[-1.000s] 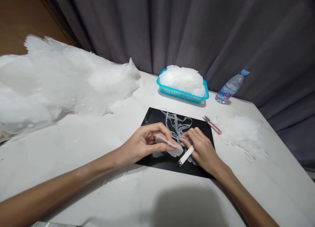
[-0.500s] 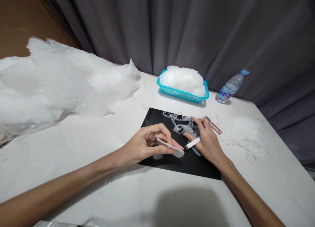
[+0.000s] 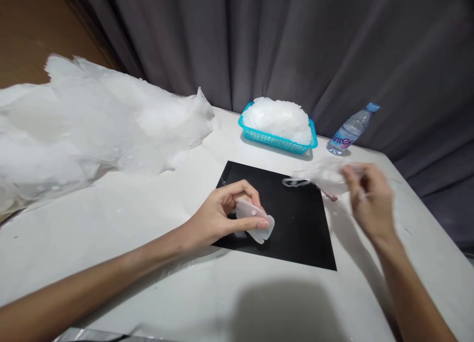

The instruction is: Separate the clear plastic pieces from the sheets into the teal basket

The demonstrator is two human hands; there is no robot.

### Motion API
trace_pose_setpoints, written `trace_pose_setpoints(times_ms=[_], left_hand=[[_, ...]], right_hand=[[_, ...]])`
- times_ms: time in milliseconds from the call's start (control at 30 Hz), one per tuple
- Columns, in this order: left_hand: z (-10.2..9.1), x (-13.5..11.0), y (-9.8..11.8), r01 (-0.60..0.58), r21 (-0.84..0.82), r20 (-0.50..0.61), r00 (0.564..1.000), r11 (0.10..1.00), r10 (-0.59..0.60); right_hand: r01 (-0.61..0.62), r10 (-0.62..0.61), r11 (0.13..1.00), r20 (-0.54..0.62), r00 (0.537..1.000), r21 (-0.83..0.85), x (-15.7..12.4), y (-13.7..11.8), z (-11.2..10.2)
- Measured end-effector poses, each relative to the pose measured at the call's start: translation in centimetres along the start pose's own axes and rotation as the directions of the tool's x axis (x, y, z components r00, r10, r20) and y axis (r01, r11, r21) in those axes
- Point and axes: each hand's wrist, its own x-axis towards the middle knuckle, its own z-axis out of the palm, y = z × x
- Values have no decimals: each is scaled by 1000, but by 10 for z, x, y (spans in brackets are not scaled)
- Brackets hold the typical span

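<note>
My left hand (image 3: 222, 211) pinches a small translucent plastic piece (image 3: 255, 221) over the black mat (image 3: 296, 233). My right hand (image 3: 368, 198) is blurred with motion at the mat's right edge, holding a tangle of clear plastic trimmings (image 3: 314, 176) that trails to the left over the mat. The white knife seen earlier in that hand is hidden in the blur. Small pink scissors (image 3: 329, 193) lie partly hidden beneath the trimmings, beside the mat.
A teal basket (image 3: 277, 140) heaped with white plastic pieces stands behind the mat. A water bottle (image 3: 350, 132) lies at the back right. A large heap of white plastic (image 3: 92, 124) covers the table's left side. Grey curtains hang behind.
My right hand has lifted the clear trimmings off the mat and swept them to the right, past the scissors. My left hand has stayed put and tilted the plastic piece.
</note>
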Motion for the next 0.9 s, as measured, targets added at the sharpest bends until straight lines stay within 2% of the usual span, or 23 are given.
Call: trace_pose_setpoints(times_ms=[67, 100, 167, 200, 233, 267, 333, 400, 467, 500, 567, 600, 633, 700, 800, 900], left_hand=[[0, -1, 0, -4, 8, -9, 1000, 1000, 4], [1, -1, 0, -9, 14, -13, 1000, 1000, 9], [2, -2, 1, -21, 34, -27, 999, 999, 22], [2, -2, 1, -26, 46, -35, 999, 999, 27], [3, -3, 2, -27, 61, -41, 999, 998, 30], [3, -3, 3, -27, 80, -45, 998, 996, 31], [3, -4, 6, -25, 133, -46, 998, 991, 31], [3, -5, 9, -23, 194, -38, 999, 981, 31], [2, -6, 13, -26, 236, -27, 999, 971, 33], [1, -6, 14, -31, 249, -21, 999, 968, 37], [0, -7, 16, -48, 270, -7, 999, 962, 52], [-1, -7, 16, -64, 279, -2, 998, 958, 67], [-2, -7, 17, -83, 290, 2, 996, 953, 87], [-3, -6, 17, -127, 315, 5, 991, 941, 132], [-4, -5, 16, -182, 350, 14, 982, 919, 189], [-5, -5, 15, -190, 383, 26, 980, 904, 196]], right_hand=[[-85, 68, 994, -235, 970, -66, 13, 13, -27], [-132, 103, 986, -241, 965, -107, 18, 22, -39], [-248, 176, 953, -347, 921, -174, 23, 47, -58], [-327, 233, 916, -355, 905, -232, 24, 59, -65], [-370, 284, 875, -288, 915, -313, 23, 71, -71], [-378, 321, 839, -205, 925, -392, 22, 80, -74], [-394, 361, 780, -166, 918, -486, 18, 89, -78], [-380, 312, 768, -217, 925, -515, 15, 84, -77], [-318, 207, 796, -263, 943, -516, 12, 68, -68], [-270, 161, 817, -249, 955, -509, 10, 58, -60], [-182, 149, 894, -114, 982, -408, 2, 38, -36], [-163, 192, 934, 62, 979, -317, -4, 29, -22], [-153, 210, 958, 230, 950, -243, -12, 21, -8], [-114, 176, 981, 477, 861, -156, -27, 5, 16], [-17, 29, 1000, 632, 774, -25, -44, -15, 33], [46, -111, 993, 696, 709, 111, -46, -28, 32]])
